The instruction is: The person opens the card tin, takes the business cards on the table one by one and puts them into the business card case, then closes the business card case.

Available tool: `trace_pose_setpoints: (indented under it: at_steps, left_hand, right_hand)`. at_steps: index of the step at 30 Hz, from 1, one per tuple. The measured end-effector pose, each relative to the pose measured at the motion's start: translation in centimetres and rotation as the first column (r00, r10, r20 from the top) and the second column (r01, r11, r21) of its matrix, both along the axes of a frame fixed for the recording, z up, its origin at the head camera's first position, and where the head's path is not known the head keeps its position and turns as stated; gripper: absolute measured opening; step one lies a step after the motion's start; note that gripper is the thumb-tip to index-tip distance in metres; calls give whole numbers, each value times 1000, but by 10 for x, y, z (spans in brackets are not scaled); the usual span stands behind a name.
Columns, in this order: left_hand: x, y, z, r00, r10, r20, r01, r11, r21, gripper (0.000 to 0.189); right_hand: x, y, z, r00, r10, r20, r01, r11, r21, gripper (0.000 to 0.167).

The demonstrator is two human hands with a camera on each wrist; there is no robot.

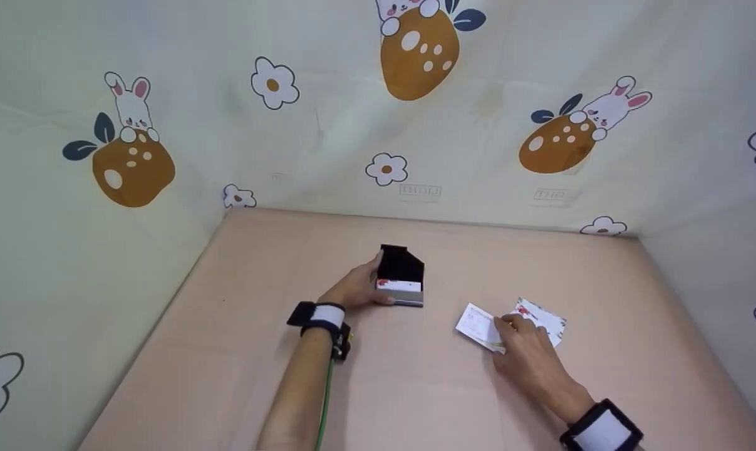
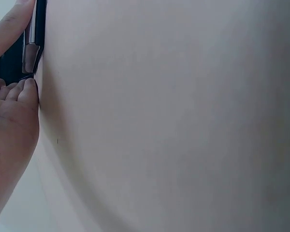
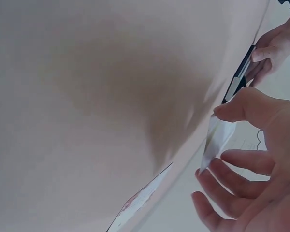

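Note:
My left hand grips the left side of a business card case near the middle of the table. The case's black lid is raised, and a card with a red print shows in its pocket. My right hand pinches a white business card by its edges. In the right wrist view that card is off the table, between thumb and fingertips. A second card with a flowered border lies beyond the right hand, partly covered by it. The left wrist view shows only part of the case.
The table has a pale pinkish cover. Patterned cloth walls stand along its back and sides. Each wrist wears a strap, and a green cable runs along the left forearm.

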State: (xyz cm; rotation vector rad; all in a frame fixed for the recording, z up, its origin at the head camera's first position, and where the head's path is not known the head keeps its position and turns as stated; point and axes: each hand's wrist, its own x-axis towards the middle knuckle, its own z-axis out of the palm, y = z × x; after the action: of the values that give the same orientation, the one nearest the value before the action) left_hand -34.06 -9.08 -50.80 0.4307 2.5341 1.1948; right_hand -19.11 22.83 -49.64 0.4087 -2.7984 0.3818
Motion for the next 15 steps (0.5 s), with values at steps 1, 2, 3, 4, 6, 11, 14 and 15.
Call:
trace_pose_setpoints:
  at_steps: [1,2,3,4,6,11,14,15]
  left_hand:
    - [0,0,0,1000,1,2,-1,1000,1,113]
    - [0,0,0,1000,0,3,0,1000,2,113]
    - [0,0,0,1000,0,4,0,1000,2,113]
    - [0,0,-1,1000,0,5,0,1000,1,112]
    - [0,0,-1,1000,-2,5,2,1000,0,112]
    - [0,0,0,1000,3,4,-3,1000,-3,112]
    - [1,0,0,1000,10,5,-10,1000,-2,112]
    - [1,0,0,1000,11,9,-11,1000,-2,112]
  right_hand:
    - [-1,0,-1,1000,6,-16,-6,1000,1,50]
    - [-3,0,-2,999,14,-34,-14,1000,4,49]
    - [-4,1,-4,998,25,-55,-25,1000,7,48]
    - [-6,1,-5,997,37,-74,-36,999,13,47]
    - [-8,2,-6,992,61,-109,-58,998,27,46]
    - [-15,0,-8,988,95,-123,-92,995,29,45]
    - [-20,-3,-8,989,103,-110,-102,995,12,46]
    - [-21,-5,-8,988,106,-112,-106,994,12,46]
